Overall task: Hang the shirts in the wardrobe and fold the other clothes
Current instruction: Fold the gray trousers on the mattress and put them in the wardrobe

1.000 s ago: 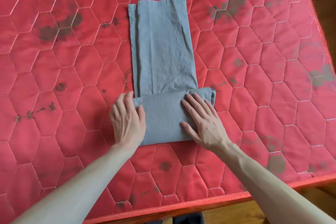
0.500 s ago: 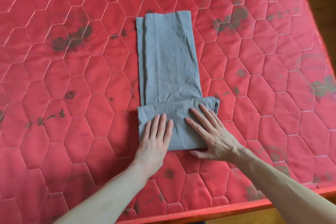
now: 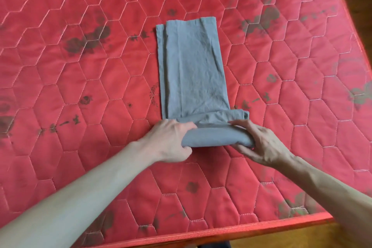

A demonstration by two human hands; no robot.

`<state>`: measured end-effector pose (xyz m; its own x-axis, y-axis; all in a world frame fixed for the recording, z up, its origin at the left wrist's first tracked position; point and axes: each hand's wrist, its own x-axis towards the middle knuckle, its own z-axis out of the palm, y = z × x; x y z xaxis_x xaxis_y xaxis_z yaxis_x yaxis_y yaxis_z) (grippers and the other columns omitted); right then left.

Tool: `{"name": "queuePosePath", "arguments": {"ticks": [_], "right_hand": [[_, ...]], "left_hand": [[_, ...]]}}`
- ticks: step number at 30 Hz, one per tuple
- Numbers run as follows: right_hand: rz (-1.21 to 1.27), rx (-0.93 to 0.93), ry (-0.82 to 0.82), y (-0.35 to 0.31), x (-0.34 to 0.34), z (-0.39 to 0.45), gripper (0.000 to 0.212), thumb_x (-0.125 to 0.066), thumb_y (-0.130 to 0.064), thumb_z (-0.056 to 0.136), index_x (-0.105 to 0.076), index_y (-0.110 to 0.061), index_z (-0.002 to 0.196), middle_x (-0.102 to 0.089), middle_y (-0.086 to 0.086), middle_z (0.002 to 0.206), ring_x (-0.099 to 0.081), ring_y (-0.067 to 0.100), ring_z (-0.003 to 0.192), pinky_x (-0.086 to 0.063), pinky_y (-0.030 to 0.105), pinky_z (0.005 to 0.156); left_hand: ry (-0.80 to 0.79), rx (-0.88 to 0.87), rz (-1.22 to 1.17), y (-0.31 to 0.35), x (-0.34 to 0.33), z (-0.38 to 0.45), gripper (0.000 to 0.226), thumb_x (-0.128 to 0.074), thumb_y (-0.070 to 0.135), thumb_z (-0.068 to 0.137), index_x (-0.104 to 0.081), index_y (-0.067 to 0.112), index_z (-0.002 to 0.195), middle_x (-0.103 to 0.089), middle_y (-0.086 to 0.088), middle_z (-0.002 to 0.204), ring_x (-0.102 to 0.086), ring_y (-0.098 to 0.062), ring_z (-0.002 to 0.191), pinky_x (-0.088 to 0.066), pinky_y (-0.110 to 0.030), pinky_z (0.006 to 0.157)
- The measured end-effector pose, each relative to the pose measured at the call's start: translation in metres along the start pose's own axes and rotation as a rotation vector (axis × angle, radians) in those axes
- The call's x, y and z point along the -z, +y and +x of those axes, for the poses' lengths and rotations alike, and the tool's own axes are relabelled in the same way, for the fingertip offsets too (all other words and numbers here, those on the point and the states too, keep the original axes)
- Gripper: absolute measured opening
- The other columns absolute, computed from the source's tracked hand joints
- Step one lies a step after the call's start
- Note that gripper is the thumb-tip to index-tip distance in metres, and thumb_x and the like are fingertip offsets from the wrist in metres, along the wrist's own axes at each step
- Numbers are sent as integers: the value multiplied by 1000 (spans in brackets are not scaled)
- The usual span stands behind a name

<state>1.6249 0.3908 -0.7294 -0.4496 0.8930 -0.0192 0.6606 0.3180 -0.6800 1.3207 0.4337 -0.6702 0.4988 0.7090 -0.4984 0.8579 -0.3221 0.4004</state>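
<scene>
A grey garment [image 3: 193, 70], folded into a long narrow strip, lies flat on the red quilted mattress [image 3: 80, 78]. Its near end is rolled over into a thick fold [image 3: 213, 140]. My left hand [image 3: 171, 139] grips the left end of that fold, fingers curled over the top and thumb under it. At the right end my right hand [image 3: 259, 145] grips the same fold, fingers on top and thumb beneath. The far end of the strip reaches toward the middle of the mattress.
The mattress has hexagon stitching and dark flower prints. Its near edge [image 3: 221, 233] runs along the bottom of the view and its right edge [image 3: 358, 32] slants down the right side, with wooden floor [image 3: 302, 237] beyond.
Both hands went from pressing flat on the folded end to gripping its two sides. The fold has been rolled further up the strip and looks thicker.
</scene>
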Motion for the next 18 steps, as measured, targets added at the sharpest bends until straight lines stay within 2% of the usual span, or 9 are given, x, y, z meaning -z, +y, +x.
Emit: {"name": "queuePosePath", "arguments": {"ticks": [2,4,6,8,10,12,13,16,18], "right_hand": [[102,-130,120,-12,6,-2,52,-69,-53,88,-55,-21,127,-70,-16,109,-71,8,86,-51,13,76],[194,-298,254,-20,7,-3,48,-70,-59,83,-59,-24,114,-73,-12,94,-70,10,80,-54,25,72],[200,-446,334,-27,4,2,45,-67,-66,80,-59,-26,100,-68,1,75,-65,21,70,-53,42,66],[201,-493,381,-33,1,12,45,-64,-70,81,-56,-26,90,-59,9,67,-58,28,65,-49,48,61],[259,-481,384,-34,-1,24,43,-62,-67,84,-52,-25,88,-57,9,69,-57,29,67,-49,47,61],[287,-467,285,-28,-8,31,52,-64,-67,84,-53,-18,96,-60,11,79,-57,27,72,-48,47,67],[302,-492,230,-24,-13,33,57,-66,-68,84,-53,-16,102,-62,13,84,-57,24,73,-48,45,70],[328,-610,205,-12,-29,39,51,-68,-63,90,-50,-16,99,-62,12,86,-55,16,72,-46,38,69],[304,-664,248,-7,-35,44,49,-64,-55,96,-45,-10,95,-53,5,76,-49,17,68,-40,38,65]], "left_hand": [[-93,55,-160,-7,19,-1,52,-67,41,76,-62,40,128,-69,10,93,-60,-17,86,-45,-26,80],[-169,113,-408,-22,25,-4,40,-77,41,76,-69,39,115,-65,14,79,-55,-8,70,-42,-21,65],[-176,174,-716,-39,22,-9,34,-86,46,73,-75,32,103,-72,6,79,-61,-8,70,-46,-25,69],[-24,225,-913,-51,16,-14,39,-90,53,71,-78,23,93,-77,-2,89,-68,-9,82,-49,-30,81],[202,315,-1034,-55,4,-15,43,-87,56,72,-78,19,93,-79,2,93,-71,-7,91,-50,-29,90],[368,453,-1213,-53,-12,-10,42,-84,55,77,-75,20,99,-80,9,96,-71,-8,100,-51,-34,101],[388,515,-1285,-51,-19,-8,40,-83,52,80,-72,21,102,-80,14,96,-71,-7,103,-50,-35,103],[332,510,-1161,-47,-40,0,65,-87,57,72,-59,29,123,-74,15,116,-67,-5,112,-51,-32,100],[323,467,-1032,-49,-47,5,60,-87,38,78,-52,29,127,-67,15,121,-63,-1,112,-51,-24,92]]}}
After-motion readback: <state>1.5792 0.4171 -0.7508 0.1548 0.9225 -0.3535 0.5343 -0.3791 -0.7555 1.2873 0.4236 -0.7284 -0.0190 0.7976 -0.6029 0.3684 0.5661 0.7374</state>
